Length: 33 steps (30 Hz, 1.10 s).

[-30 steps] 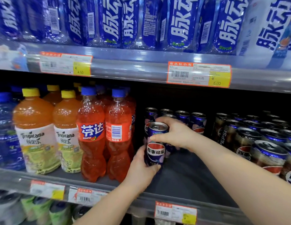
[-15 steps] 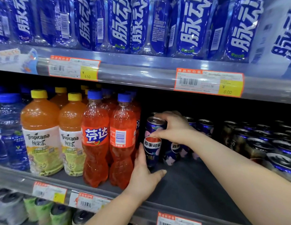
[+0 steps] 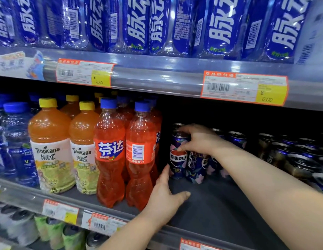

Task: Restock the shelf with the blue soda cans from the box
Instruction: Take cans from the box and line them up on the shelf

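Blue soda can [image 3: 178, 159] stands upright on the shelf [image 3: 220, 204], just right of the orange soda bottle [image 3: 140, 159]. Right hand [image 3: 200, 139] has its grip clamped round the can's top. Left hand [image 3: 164, 197] rests low beside that bottle, grip apart, fingertips just beside the can.
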### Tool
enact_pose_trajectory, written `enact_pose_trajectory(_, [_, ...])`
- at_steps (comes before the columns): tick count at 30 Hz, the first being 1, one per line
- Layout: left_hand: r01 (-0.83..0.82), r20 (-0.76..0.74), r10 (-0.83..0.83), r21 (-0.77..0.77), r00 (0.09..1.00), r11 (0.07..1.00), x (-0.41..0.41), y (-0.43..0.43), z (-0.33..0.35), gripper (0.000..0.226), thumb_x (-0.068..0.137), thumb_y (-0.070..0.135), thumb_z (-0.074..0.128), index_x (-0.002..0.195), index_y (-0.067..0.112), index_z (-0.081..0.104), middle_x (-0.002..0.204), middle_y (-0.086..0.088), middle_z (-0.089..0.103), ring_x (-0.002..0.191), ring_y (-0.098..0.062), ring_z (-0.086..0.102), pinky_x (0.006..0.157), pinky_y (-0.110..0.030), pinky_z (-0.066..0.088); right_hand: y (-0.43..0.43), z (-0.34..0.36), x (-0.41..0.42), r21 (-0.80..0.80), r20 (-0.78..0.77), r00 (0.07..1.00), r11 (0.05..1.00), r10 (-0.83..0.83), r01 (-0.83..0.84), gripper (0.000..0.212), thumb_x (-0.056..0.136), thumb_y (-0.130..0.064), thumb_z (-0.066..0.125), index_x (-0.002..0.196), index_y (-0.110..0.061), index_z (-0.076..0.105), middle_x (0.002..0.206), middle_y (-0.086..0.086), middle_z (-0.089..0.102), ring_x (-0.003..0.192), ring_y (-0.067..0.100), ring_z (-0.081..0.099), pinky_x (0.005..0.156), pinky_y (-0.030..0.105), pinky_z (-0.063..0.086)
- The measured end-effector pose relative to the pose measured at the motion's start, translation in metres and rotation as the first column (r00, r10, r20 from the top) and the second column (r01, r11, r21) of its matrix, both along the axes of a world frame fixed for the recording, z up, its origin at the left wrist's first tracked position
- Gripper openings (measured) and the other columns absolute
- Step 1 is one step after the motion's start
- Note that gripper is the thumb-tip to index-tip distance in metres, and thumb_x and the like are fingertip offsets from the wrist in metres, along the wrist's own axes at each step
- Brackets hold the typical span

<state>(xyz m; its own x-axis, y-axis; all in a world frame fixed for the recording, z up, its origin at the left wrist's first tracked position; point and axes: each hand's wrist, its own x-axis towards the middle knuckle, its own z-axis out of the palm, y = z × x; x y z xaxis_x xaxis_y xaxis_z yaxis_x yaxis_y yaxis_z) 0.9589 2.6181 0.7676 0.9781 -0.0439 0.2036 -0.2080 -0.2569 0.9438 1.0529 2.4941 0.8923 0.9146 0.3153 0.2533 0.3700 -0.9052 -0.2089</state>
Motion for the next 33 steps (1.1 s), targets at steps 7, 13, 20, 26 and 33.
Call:
enact_pose_trajectory(7, [-0.002,0.007,0.002,0.012,1.0,1.0,0.002,0.001,-0.002,0.09,0.076,0.018,0.073,0.145,0.029,0.017,0.127,0.016,0.036,0.117,0.003,0.031,0.098,-0.014,0.025,-0.005,-0.003,-0.004,-0.026,0.069,0.997,0.999,-0.023,0.025,0.07,0.071,-0.045,0.072,0.134,-0.033,0.044,0.143,-0.002,0.039,0.129,0.022,0.039,0.105,0.037,0.035])
enact_pose_trajectory(13, [-0.002,-0.021,0.003,0.04,1.0,0.999,0.004,0.0,-0.004,0.085,0.076,0.022,0.073,0.145,0.027,0.022,0.134,0.012,0.038,0.116,-0.001,0.033,0.099,-0.016,0.027,-0.032,-0.002,-0.012,0.022,0.086,0.979,0.983,-0.185,0.184,0.08,0.063,-0.055,0.074,0.134,-0.034,0.043,0.142,0.0,0.041,0.127,0.025,0.041,0.099,0.034,0.04])
enact_pose_trajectory(20, [0.025,-0.069,-0.022,0.045,0.997,0.999,0.003,-0.003,-0.002,0.068,0.078,0.018,0.072,0.136,0.02,0.037,0.109,0.019,0.047,0.092,0.009,0.046,0.062,0.006,0.036,-0.036,-0.014,-0.011,0.146,0.021,0.988,0.978,-0.156,0.151,0.079,0.069,-0.041,0.077,0.137,-0.023,0.042,0.145,0.007,0.033,0.129,0.026,0.04,0.102,0.031,0.038])
enact_pose_trajectory(26, [-0.004,-0.073,0.008,0.047,0.997,0.999,0.004,-0.004,-0.002,0.065,0.079,0.02,0.072,0.135,0.018,0.039,0.12,0.007,0.047,0.109,-0.007,0.045,0.087,-0.015,0.035,-0.039,-0.01,-0.015,0.077,0.062,0.973,0.973,-0.223,0.218,0.082,0.059,-0.07,0.064,0.127,-0.025,0.049,0.133,0.006,0.042,0.115,0.026,0.051,0.085,0.031,0.044])
enact_pose_trajectory(33, [-0.024,-0.072,0.028,0.066,0.997,0.998,0.004,-0.006,-0.003,0.062,0.078,0.02,0.072,0.132,0.017,0.042,0.12,0.002,0.051,0.109,-0.011,0.049,0.087,-0.017,0.037,-0.04,-0.005,-0.014,-0.032,0.108,0.96,0.965,-0.257,0.261,0.076,0.064,-0.064,0.066,0.126,-0.025,0.046,0.129,0.006,0.048,0.113,0.026,0.053,0.078,0.031,0.045])
